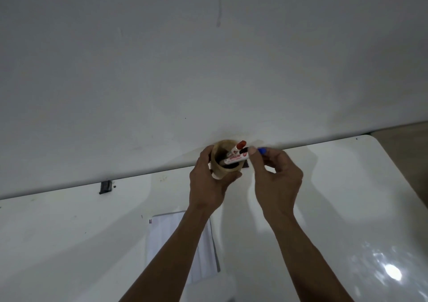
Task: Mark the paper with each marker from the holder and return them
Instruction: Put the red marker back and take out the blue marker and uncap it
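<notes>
A round tan holder [222, 174] stands at the table's far edge against the wall. My left hand [207, 181] wraps around it from the left. Two markers stick out of it: a red-capped one [238, 147] and a black-capped one [234, 160] leaning right. My right hand [275, 181] sits just right of the holder with its fingers closed on a blue-capped marker [262, 150], whose cap pokes out above the fingers. The white paper [166, 237] lies near me, partly hidden under my left forearm, with small marks at its top left corner.
The glossy white table [347, 209] runs along a plain white wall [208, 58]. A small dark clip [106, 186] sits at the far table edge on the left. The table's rounded right corner ends near the frame's right side, with floor beyond.
</notes>
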The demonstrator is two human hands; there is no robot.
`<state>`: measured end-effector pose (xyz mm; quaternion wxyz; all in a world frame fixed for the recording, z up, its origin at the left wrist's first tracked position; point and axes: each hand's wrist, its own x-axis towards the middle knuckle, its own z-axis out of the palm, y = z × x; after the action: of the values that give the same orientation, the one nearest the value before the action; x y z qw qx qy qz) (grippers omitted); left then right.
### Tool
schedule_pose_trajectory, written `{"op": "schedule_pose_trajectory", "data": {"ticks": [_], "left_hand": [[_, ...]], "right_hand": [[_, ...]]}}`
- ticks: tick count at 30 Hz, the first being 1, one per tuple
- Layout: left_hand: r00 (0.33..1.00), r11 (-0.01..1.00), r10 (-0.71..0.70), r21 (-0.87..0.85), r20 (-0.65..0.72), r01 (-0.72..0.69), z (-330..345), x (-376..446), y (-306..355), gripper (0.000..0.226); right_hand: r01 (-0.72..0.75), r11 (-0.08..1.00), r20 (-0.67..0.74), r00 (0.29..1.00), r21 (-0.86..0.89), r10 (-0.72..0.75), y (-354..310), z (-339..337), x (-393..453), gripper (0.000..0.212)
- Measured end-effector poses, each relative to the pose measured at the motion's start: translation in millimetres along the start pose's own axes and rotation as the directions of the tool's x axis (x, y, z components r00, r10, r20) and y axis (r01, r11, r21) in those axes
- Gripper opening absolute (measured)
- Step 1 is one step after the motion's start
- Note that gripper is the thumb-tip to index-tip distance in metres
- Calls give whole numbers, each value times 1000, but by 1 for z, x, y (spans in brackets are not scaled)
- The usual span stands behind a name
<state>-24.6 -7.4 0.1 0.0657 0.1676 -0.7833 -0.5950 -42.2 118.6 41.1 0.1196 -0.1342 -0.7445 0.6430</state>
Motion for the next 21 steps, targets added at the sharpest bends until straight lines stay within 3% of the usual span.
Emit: {"op": "schedule_pose_trajectory", "data": {"ticks": [7,10,13,16,21], "left_hand": [[994,986,-99,142,41,93,-12,-7,5,90],[997,959,-77,274,3,73,-32,-22,6,76],[996,973,-52,222,-66,66,-61,-44,16,50],[998,985,-5,173,-66,17,-91,-68,27,32],[996,990,53,129,65,-61,-139,-105,34,27]], "right_hand": [[91,951,-21,996,297,-89,-53,-24,-5,15],[66,939,71,993,337,-95,-63,-28,-17,10],[-29,972,182,983,234,-15,-62,-25,-41,4],[-128,983,316,945,134,80,-50,-18,-74,19],[-37,978,568,810,-205,150,-31,-8,-125,24]]}}
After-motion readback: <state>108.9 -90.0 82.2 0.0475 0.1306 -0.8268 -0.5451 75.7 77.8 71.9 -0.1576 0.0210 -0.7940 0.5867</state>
